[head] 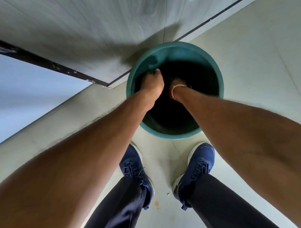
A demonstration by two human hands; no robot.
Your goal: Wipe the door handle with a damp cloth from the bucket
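Note:
A teal bucket (211, 63) stands on the floor against the wall, just ahead of my feet. Its inside is very dark. Both my arms reach down into it. My left hand (152, 82) is curled into a fist near the bucket's left inner wall, and something dark shows at its fingertips; I cannot tell whether that is the cloth. My right hand (177, 82) is sunk deeper, with only its back and the wrist, which has a thin thread band, showing; its fingers are hidden in the dark. No door handle is in view.
A pale tiled wall (91, 30) with a black skirting strip (40, 61) rises right behind the bucket. A raised ledge (60, 117) runs along the left. My two blue shoes (135, 171) stand on the light floor just below the bucket.

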